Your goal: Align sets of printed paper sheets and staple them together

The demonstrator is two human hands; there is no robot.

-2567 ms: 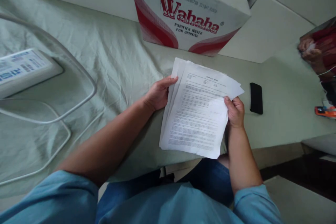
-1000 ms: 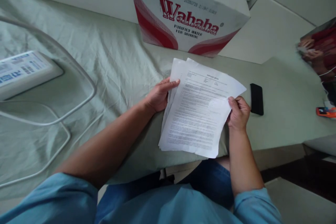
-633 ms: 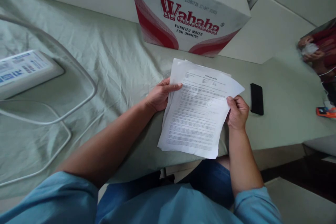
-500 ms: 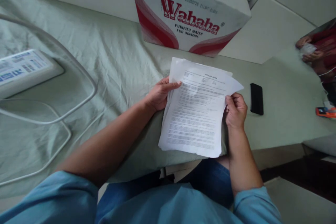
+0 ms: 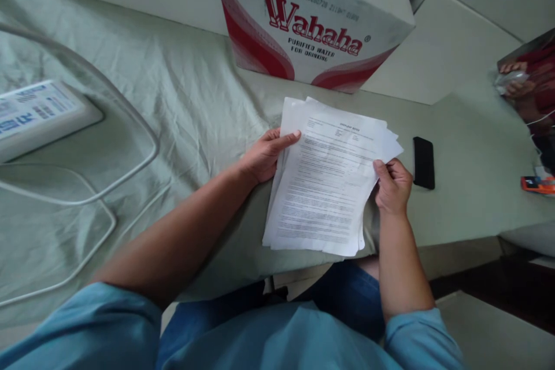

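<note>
- Head view: showing both hands holding a stack of printed papers [image 5: 327, 185] just above a cloth-covered bench [image 5: 195, 98], near its front edge.
- Left hand [image 5: 262, 156] pinching the stack's upper left edge, thumb lying flat across the top sheet, fingers hidden under the pile.
- Right hand [image 5: 393, 185] pinching the right edge near the top corner, thumb on top, fingers curled behind; grip closed on paper on both sides.
- Squaring the stack looking like the step in hand: sheets fanning slightly at the top right and at the bottom corner, edges not flush.
- Doing it well, as a judgement: keeping both grips light, letting sheets slide against each other, tapping the lower edge on the bench, pressing no creases into the corners.
- Risking, with too loose a pinch, sheets slipping off the front edge toward the lap.
- Long axis of the stack running from near the body away toward the box [image 5: 312, 17], leaning a little to the right at the far end.
- Heading line sitting at the far end, text reading upright for the wearer, printed face turned up.
- Lower end of the stack overhanging the bench's front edge, above blue trousers.
- Phone [image 5: 424, 162] lying flat on the bench, near the right hand, apart from the papers.
- White device [image 5: 39, 115] with cables resting well apart at the left.
- Another person's hands [image 5: 514, 81] showing at the far right, holding something pale and blurred.
</note>
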